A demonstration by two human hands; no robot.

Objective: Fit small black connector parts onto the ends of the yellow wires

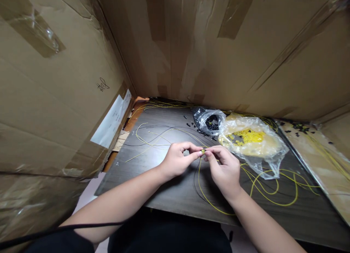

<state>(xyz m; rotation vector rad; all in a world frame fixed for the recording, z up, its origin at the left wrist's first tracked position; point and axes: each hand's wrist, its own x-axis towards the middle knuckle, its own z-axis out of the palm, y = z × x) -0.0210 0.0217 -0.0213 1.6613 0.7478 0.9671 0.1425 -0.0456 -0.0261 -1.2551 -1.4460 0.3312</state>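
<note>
My left hand (179, 160) and my right hand (223, 169) meet over the middle of the dark tabletop (175, 194). Between both pairs of thumb and forefinger is a small yellow-and-black piece (202, 151), pinched from either side. Its exact kind is too small to make out. Thin wires run from around the fingertips: a yellow wire (200, 180) curves down towards the table's front edge, with a black wire (194, 180) beside it. Fingers partly hide where these wires meet the piece.
Behind my right hand lies an open clear bag of small yellow parts (253, 136). Left of it is a bag of small black parts (212, 122), with several black pieces strewn nearby. Loose yellow wires (294, 189) loop at right. Cardboard walls (186, 56) enclose the table.
</note>
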